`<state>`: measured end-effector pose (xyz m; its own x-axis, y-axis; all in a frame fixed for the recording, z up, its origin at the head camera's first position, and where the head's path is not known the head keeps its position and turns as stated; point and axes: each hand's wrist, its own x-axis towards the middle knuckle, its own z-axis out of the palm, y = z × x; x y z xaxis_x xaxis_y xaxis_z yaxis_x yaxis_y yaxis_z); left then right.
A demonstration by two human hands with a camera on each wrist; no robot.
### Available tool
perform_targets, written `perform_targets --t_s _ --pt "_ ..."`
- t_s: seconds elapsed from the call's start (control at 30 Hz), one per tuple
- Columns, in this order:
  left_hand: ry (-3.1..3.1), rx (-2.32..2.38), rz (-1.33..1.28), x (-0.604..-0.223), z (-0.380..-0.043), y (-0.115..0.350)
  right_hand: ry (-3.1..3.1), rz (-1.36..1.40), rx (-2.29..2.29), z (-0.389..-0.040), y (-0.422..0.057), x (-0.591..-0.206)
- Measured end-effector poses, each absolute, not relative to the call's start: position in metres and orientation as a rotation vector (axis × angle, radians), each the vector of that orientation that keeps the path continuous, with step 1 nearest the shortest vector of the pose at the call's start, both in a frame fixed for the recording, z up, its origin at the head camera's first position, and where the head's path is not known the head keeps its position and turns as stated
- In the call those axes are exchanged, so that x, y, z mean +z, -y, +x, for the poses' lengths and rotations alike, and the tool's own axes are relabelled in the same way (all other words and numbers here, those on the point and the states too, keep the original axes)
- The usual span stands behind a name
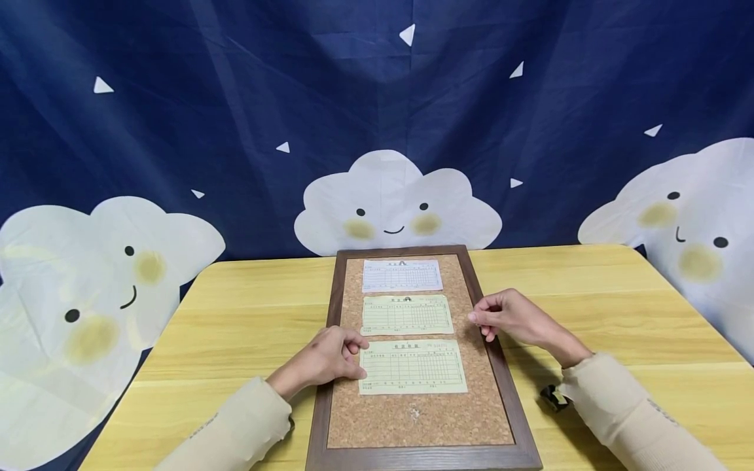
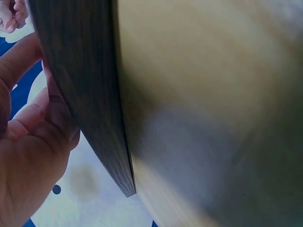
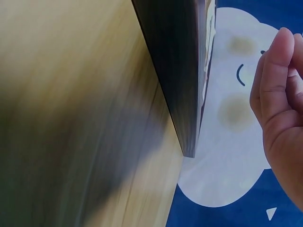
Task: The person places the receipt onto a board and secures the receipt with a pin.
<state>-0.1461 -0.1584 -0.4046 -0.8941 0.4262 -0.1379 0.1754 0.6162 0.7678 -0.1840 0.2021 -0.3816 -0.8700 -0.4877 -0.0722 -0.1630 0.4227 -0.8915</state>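
Note:
On a wood-framed cork board (image 1: 377, 428) lie three printed form slips, one below another. At the lowest yellow-green slip (image 1: 412, 376), my left hand (image 1: 326, 356) rests its thumb and index fingertip on the left edge, spread apart. In the left wrist view the left-hand fingers (image 2: 57, 109) reach over the frame's side. My right hand (image 1: 512, 320) hovers by the board's right frame, thumb and index tips drawn together. Whether something small sits between them, I cannot tell. A dark pin shows at the top of the middle slip (image 1: 406, 320) and of the white slip (image 1: 403, 278).
The board lies on a light wooden table (image 1: 253, 301). Below the lowest slip, the cork has a pale scuffed mark (image 1: 415, 413). Behind the table hangs a navy cloth (image 1: 247, 85) with smiling clouds. A dark strapped device (image 1: 554, 397) is at the right wrist.

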Motion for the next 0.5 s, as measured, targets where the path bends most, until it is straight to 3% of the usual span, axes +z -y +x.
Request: perform_targets --t_s 0.5 --pt "-2.53 1.162 0.491 -0.4048 -0.1465 0.1586 -2.32 -0.59 -1.448 -0.184 -0.1939 -0.3812"
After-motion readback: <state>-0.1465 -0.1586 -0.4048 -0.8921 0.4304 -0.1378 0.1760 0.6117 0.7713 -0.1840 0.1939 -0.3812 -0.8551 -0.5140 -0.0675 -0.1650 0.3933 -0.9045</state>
